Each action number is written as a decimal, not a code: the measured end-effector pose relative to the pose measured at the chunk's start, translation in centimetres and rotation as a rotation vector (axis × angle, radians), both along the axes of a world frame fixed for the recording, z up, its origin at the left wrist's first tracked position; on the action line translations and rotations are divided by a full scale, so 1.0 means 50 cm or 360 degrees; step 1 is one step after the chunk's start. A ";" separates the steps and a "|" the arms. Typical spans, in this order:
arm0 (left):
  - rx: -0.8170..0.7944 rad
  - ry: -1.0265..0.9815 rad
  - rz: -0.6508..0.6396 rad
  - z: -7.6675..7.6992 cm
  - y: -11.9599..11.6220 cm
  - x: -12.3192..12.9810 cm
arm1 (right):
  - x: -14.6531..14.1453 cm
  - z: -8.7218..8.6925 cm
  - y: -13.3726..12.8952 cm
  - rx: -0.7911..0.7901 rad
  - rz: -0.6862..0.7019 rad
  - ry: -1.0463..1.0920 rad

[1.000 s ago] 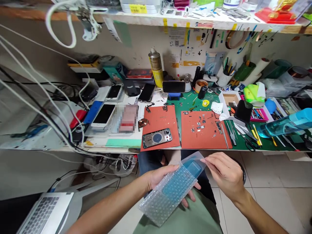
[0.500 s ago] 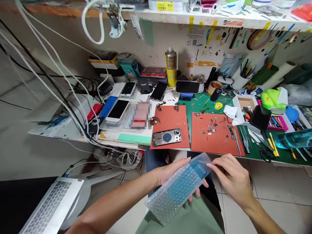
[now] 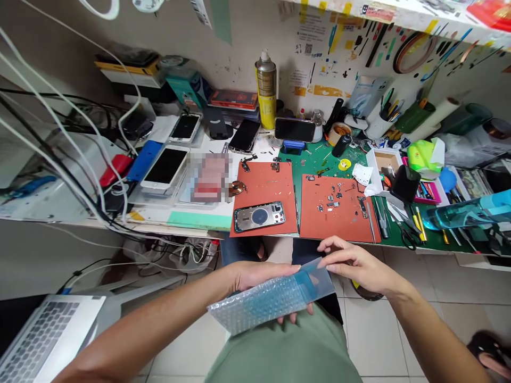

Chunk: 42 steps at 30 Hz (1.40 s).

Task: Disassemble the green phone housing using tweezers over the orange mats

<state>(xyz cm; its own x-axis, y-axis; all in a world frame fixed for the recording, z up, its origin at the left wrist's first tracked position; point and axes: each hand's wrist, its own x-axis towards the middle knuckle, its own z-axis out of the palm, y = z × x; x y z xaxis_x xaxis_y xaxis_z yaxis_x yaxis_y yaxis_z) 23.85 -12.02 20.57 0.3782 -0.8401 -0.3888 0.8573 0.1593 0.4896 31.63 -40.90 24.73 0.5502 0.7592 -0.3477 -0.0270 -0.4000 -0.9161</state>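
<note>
A bubble-wrap sleeve with a blue flat item inside lies tilted above my lap. My left hand is wrapped round it from below, thumb along the upper edge and fingertips showing under the lower edge. At the sleeve's right end, my right hand touches the clear flap with its fingers; the other fingers are spread. Beyond them on the bench, an opened phone housing rests on the left orange mat. Small phone parts lie on the right orange mat.
Phones and white cables occupy the left of the bench. A spray can stands at the back. Scissors, tools and a blue bottle are at the right. An open laptop sits at lower left.
The view has shifted. The sleeve has turned flatter and moved left with my left hand. My right hand's fingers have gone from a pinch at the flap's corner to a looser, more spread pose.
</note>
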 end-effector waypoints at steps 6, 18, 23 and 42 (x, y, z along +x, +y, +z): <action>-0.0059 0.0015 -0.0445 0.005 -0.019 0.015 | -0.004 0.003 0.035 -0.0001 0.0282 0.0420; 0.0026 0.0104 -0.0352 -0.005 -0.003 0.003 | -0.029 -0.006 -0.006 -0.0055 -0.0341 0.0629; -0.0065 0.0225 -0.0199 -0.034 0.061 -0.039 | -0.033 0.010 -0.081 0.0059 -0.0856 0.0564; -0.0274 0.0270 0.0853 -0.018 -0.057 -0.013 | -0.017 0.009 -0.090 0.0547 -0.1523 0.0207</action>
<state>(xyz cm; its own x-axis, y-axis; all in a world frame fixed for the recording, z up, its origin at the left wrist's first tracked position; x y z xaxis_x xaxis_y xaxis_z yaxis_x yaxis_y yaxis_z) 23.20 -14.88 19.68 0.7120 -0.6052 -0.3561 0.6992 0.6572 0.2812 30.79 -45.41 25.15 0.9513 0.0917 -0.2944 -0.3043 0.1253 -0.9443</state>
